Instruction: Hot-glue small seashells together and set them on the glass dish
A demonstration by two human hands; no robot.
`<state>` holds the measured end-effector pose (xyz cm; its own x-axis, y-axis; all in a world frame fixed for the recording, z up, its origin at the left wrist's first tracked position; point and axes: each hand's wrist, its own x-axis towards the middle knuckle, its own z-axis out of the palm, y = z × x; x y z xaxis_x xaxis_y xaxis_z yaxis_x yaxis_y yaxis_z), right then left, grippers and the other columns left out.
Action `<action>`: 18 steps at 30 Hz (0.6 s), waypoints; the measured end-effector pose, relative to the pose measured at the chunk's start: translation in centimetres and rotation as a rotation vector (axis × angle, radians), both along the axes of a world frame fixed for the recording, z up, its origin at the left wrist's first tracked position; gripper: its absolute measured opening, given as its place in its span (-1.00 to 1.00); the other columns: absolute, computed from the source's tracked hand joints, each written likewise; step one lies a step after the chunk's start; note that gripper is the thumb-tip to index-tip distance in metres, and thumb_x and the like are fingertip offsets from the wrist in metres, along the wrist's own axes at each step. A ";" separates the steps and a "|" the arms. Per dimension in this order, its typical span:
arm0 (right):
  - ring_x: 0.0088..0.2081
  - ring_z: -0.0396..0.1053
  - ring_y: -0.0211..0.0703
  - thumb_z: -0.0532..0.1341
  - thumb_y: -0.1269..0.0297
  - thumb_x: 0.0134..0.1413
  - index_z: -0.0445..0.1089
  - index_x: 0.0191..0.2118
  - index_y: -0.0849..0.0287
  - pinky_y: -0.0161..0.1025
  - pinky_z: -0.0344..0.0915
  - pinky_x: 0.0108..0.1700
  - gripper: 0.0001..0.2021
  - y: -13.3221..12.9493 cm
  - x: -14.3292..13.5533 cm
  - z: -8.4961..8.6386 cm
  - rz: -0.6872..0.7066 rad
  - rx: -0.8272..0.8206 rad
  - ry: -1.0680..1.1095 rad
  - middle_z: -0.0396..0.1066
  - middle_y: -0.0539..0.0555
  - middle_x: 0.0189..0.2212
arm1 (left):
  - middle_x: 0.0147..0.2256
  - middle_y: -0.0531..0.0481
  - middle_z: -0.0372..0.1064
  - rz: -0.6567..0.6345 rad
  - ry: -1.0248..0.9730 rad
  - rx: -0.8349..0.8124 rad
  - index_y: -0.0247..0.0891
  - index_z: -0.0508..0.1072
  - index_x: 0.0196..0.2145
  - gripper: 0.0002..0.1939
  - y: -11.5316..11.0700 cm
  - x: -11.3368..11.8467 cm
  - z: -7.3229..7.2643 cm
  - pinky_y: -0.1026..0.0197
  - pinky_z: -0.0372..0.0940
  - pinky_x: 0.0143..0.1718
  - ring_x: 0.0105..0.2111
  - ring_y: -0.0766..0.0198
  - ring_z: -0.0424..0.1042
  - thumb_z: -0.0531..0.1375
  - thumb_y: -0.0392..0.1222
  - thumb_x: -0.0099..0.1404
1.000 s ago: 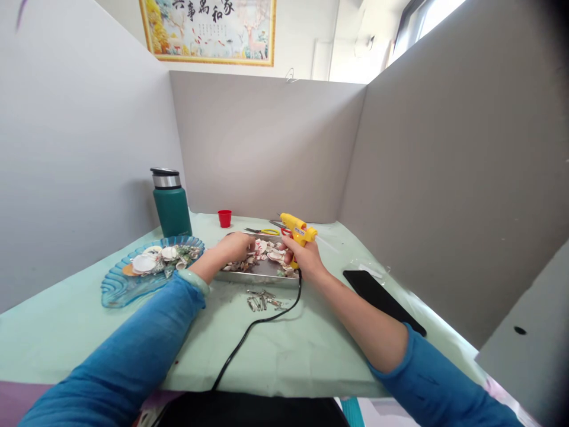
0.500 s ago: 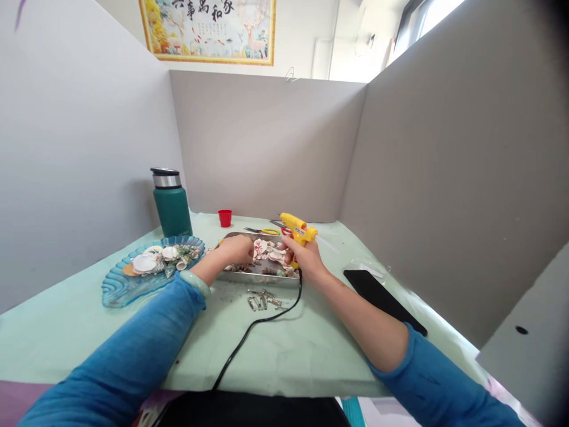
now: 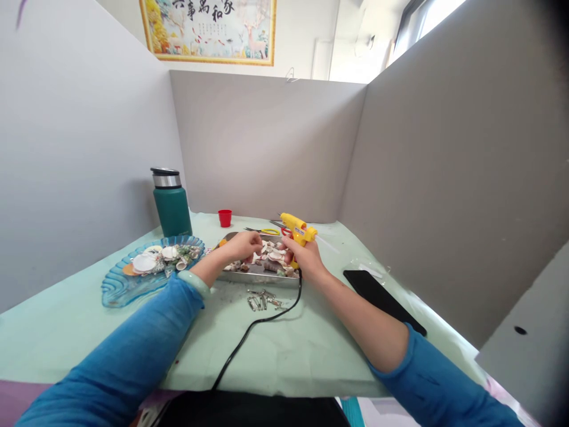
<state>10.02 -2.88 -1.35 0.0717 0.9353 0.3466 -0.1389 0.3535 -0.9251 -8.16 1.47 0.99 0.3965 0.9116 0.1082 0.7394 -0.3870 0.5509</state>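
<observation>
My right hand (image 3: pixel 306 256) grips a yellow hot glue gun (image 3: pixel 294 226) above the right end of a metal tray (image 3: pixel 262 279). The gun's nozzle points up and to the left, and a clear glue stick (image 3: pixel 328 244) sticks out of its back. Seashells (image 3: pixel 274 255) lie heaped in the tray. My left hand (image 3: pixel 243 245) is over the tray's left part, its fingers curled together above the shells. Whether a small piece sits between those fingertips I cannot make out. Several silver pin clasps (image 3: pixel 265 300) lie in front of the tray.
At left, a blue scalloped dish (image 3: pixel 120 290) bears shells and discs near a green bottle (image 3: pixel 171 207). A red cup (image 3: pixel 225 218) and yellow-handled scissors (image 3: pixel 269 232) lie behind the tray. The gun's black cord (image 3: pixel 249 332) crosses the front. A black slab (image 3: pixel 384 302) lies at right.
My left hand has lifted a little from among the shells, its fingertips now turned to the right. The glue gun and my right hand have stayed in place.
</observation>
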 end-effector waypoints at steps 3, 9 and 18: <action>-0.69 0.23 -0.39 0.30 0.21 -0.17 0.31 -0.45 0.17 -0.38 0.19 -0.64 -0.81 -0.2 0.0 0.3 -0.002 0.001 -0.018 0.43 -0.04 -0.53 | -0.44 0.03 0.34 -0.096 -0.507 -0.264 -0.29 0.30 -0.33 -0.84 -0.3 0.2 0.1 0.33 0.21 -0.56 -0.61 0.44 0.27 0.19 -0.18 0.17; -0.66 0.25 -0.33 0.31 0.24 -0.18 0.35 -0.38 0.14 -0.37 0.20 -0.61 -0.81 -0.5 0.0 0.4 0.057 0.029 -0.080 0.30 -0.11 -0.66 | -0.47 0.03 0.32 -0.251 -0.876 -0.622 -0.34 0.36 -0.32 -0.80 -0.9 1.1 -0.1 0.35 0.17 -0.58 -0.61 0.48 0.23 0.29 -0.30 0.09; -0.62 0.26 -0.33 0.31 0.20 -0.13 0.32 -0.31 0.12 -0.34 0.23 -0.54 -0.76 -0.3 0.2 0.1 0.195 0.075 -0.101 0.36 -0.09 -0.61 | -0.48 0.01 0.34 -0.333 -0.886 -0.753 -0.39 0.38 -0.37 -0.92 -1.8 1.4 0.1 0.35 0.19 -0.57 -0.61 0.48 0.24 0.23 -0.33 0.17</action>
<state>10.24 -3.14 -1.29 -0.1466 0.8992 0.4122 -0.1196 0.3975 -0.9098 -6.77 -0.28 1.11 0.6806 0.7308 -0.0528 -0.0835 0.1489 0.9853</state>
